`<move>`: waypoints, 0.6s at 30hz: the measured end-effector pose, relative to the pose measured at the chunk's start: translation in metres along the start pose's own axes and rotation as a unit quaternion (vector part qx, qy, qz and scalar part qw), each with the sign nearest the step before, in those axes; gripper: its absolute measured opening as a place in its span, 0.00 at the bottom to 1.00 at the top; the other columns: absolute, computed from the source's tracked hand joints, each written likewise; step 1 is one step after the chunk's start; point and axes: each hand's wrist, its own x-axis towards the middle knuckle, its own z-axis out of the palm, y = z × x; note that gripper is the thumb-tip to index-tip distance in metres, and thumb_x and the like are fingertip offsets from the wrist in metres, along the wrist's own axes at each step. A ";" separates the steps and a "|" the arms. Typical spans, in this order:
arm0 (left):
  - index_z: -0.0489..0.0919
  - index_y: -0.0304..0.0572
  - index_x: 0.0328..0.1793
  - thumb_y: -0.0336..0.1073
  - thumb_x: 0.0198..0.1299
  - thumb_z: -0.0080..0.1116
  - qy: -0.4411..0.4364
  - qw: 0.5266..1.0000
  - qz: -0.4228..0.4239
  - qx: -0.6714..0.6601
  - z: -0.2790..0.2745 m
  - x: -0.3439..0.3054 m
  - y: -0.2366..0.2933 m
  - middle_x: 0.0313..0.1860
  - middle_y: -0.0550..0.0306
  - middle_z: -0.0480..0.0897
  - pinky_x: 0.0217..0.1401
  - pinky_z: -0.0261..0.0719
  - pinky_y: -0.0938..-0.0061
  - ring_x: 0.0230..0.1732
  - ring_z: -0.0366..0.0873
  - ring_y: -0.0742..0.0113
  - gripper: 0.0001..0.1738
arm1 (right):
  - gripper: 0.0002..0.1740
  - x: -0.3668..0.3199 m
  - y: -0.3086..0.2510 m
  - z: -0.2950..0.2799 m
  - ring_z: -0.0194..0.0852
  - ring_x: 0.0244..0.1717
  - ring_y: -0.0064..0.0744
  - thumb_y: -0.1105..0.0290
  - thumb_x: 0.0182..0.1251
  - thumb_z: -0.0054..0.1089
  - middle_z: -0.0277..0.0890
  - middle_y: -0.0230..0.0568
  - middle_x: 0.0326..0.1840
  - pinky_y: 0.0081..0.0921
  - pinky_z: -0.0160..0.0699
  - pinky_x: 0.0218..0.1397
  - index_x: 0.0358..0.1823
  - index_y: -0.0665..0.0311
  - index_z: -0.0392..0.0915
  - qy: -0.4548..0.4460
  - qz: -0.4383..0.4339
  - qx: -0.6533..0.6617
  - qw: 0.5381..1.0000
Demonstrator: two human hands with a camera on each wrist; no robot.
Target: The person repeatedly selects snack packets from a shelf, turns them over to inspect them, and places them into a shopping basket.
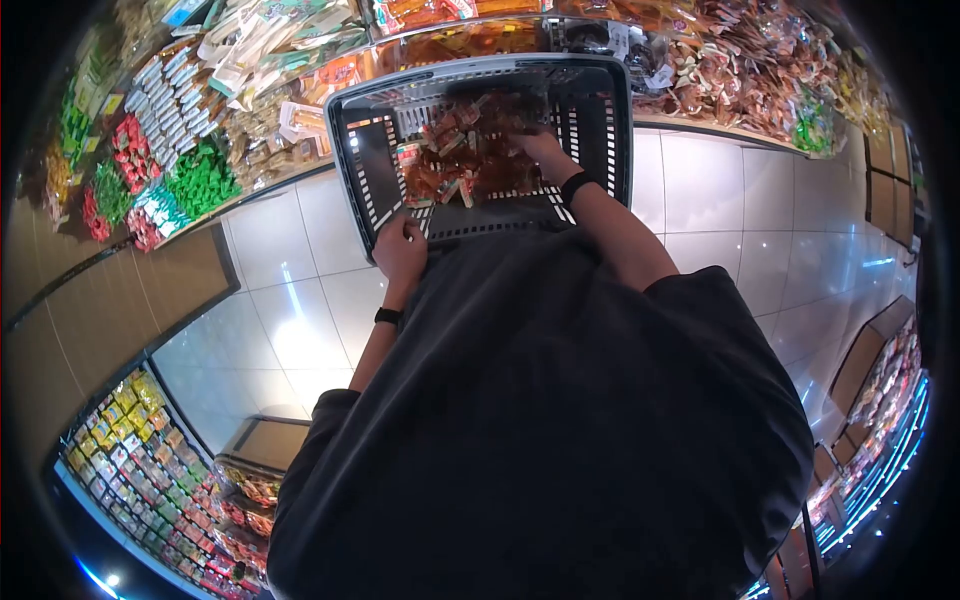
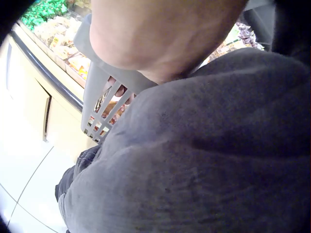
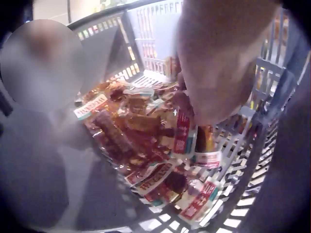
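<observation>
A grey plastic shopping basket (image 1: 480,240) with slotted walls stands in front of the person's body. At its near left corner the left hand (image 1: 402,248) grips the rim; in the left wrist view fingertips show through the wall slots. The right hand (image 1: 546,158) is down inside the basket, among clear snack packets (image 1: 450,165) with brown contents. These packets (image 3: 141,131), with red and white labels, are heaped in the right wrist view. There the right hand's fingers are at the heap's edge, mostly hidden behind the hand; I cannot tell whether they pinch a packet.
Beyond the basket curves a display counter (image 1: 260,185) heaped with wrapped snacks, including green packets (image 1: 203,175) and brown packets (image 1: 740,75). Pale floor tiles (image 1: 690,185) lie on both sides. A stocked shelf (image 1: 125,450) is at lower left, another (image 1: 890,400) at right.
</observation>
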 end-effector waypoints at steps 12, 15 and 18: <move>0.85 0.45 0.39 0.42 0.64 0.62 -0.111 0.986 0.034 -0.120 0.005 0.022 0.004 0.34 0.52 0.85 0.42 0.79 0.64 0.39 0.84 0.55 0.10 | 0.09 -0.063 -0.028 0.008 0.84 0.26 0.30 0.70 0.67 0.66 0.86 0.44 0.32 0.28 0.82 0.28 0.36 0.71 0.83 -0.044 0.025 -0.101 0.994; 0.83 0.38 0.46 0.46 0.70 0.60 -0.243 0.928 -0.058 -0.275 0.006 0.045 0.033 0.38 0.53 0.86 0.44 0.80 0.68 0.41 0.85 0.63 0.17 | 0.09 -0.090 -0.023 0.041 0.85 0.35 0.29 0.70 0.69 0.66 0.86 0.42 0.40 0.26 0.85 0.36 0.43 0.68 0.82 -0.183 0.038 -0.082 0.979; 0.76 0.32 0.58 0.45 0.76 0.52 -0.302 0.796 -0.219 -0.476 0.013 0.050 0.045 0.43 0.51 0.85 0.48 0.84 0.73 0.44 0.85 0.66 0.20 | 0.10 -0.105 -0.039 0.062 0.84 0.43 0.26 0.67 0.70 0.67 0.84 0.40 0.45 0.25 0.85 0.42 0.45 0.66 0.82 -0.335 0.030 -0.108 0.935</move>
